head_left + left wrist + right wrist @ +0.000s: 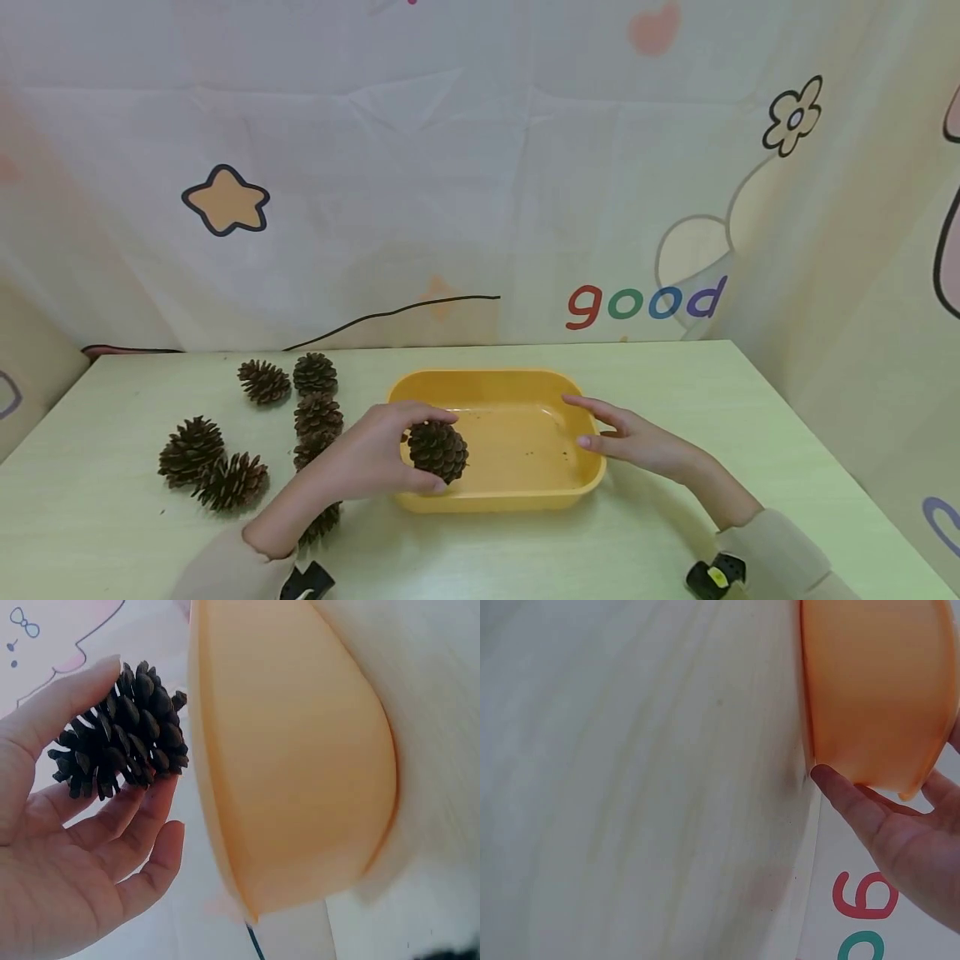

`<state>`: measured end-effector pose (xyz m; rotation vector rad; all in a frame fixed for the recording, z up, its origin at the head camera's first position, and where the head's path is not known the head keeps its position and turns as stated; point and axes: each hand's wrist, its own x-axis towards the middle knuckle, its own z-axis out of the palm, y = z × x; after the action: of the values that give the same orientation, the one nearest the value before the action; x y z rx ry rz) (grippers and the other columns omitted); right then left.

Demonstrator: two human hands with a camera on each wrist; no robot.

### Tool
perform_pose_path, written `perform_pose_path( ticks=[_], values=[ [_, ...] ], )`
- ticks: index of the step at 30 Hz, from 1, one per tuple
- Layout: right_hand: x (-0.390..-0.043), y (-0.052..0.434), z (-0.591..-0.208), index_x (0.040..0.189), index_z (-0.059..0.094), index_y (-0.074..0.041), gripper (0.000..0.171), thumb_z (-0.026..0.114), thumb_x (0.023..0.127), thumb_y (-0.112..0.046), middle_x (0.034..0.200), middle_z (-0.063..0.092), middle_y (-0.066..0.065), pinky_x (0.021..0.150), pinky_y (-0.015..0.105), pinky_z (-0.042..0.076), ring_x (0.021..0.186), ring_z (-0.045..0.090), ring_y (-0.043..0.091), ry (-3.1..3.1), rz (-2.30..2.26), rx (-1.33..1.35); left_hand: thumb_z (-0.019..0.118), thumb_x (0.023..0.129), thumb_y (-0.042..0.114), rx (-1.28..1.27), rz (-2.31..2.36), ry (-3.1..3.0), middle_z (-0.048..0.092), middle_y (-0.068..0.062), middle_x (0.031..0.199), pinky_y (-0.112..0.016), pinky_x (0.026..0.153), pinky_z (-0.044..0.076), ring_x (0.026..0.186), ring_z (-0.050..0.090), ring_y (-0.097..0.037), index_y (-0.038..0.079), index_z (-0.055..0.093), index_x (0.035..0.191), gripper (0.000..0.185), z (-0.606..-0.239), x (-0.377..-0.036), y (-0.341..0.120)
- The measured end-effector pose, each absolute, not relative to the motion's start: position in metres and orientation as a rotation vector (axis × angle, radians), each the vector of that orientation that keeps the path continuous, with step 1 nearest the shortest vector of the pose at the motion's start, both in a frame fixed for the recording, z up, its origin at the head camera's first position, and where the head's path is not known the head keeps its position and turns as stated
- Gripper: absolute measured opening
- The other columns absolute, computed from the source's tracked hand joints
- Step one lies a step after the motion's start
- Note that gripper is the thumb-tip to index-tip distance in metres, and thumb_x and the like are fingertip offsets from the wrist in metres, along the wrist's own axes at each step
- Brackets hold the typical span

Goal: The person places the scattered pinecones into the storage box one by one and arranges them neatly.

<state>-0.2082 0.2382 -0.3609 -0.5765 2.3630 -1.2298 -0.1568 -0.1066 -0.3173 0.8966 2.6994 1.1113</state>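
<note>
Two pale sleeve cuffs sit at the near edge of the table [675, 375], a smooth, light greenish surface with faint wood grain. From the left cuff, the left hand [367, 458] reaches to the near left corner of a yellow tray [517, 498]; its fingers [139, 817] and thumb curl round a dark brown pine cone [438, 450], rough and egg-shaped with open woody scales, held just above the tray's near left rim. The tray is a glossy plastic rectangle with rounded corners and a shallow sloping wall, standing about the middle of the table; small dark specks lie on its floor. The right hand [637, 437] rests against the tray's right end, its fingers nearly straight and spread, the thumb touching the outer wall and the fingertips over the rim. Towards the table's left edge lies a loose cluster of pine cones [247, 425], equally scaly and brown, some touching one another. Behind the table hangs a creased printed cloth [480, 167].
</note>
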Motion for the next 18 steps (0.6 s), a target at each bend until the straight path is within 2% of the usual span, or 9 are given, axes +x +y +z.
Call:
perform_pose_path(
  ticks=[9,14,18],
  values=[
    [-0.208,0.237,-0.360,0.143,0.030,-0.014,0.060,0.055,0.091,-0.031,0.149,0.015,0.020,0.103,0.059,0.023,0.134,0.011,0.043,2.370,-1.219,-0.573,0.080,0.068,0.019,0.907,1.106,2.691,0.054,-0.005,0.127,-0.046,0.095,0.041,0.116,0.047,-0.028,0.010,0.052,0.128,0.066,-0.325,-0.163,-0.083],
    [-0.208,0.237,-0.360,0.144,0.029,-0.015,0.060,0.054,0.091,-0.030,0.150,0.015,0.019,0.101,0.060,0.026,0.134,0.011,0.043,2.367,-1.211,-0.541,0.079,0.069,0.019,0.924,1.112,2.717,0.057,-0.005,0.122,-0.042,0.087,0.046,0.109,0.052,-0.025,0.009,0.052,0.128,0.066,-0.332,-0.168,-0.070],
    [-0.209,0.237,-0.360,0.144,0.028,-0.016,0.059,0.054,0.092,-0.029,0.150,0.014,0.019,0.099,0.059,0.029,0.134,0.012,0.043,2.361,-1.201,-0.534,0.079,0.070,0.018,0.937,1.155,2.707,0.059,-0.004,0.117,-0.040,0.089,0.045,0.107,0.054,-0.022,0.007,0.049,0.127,0.065,-0.337,-0.172,-0.059]
  ],
)
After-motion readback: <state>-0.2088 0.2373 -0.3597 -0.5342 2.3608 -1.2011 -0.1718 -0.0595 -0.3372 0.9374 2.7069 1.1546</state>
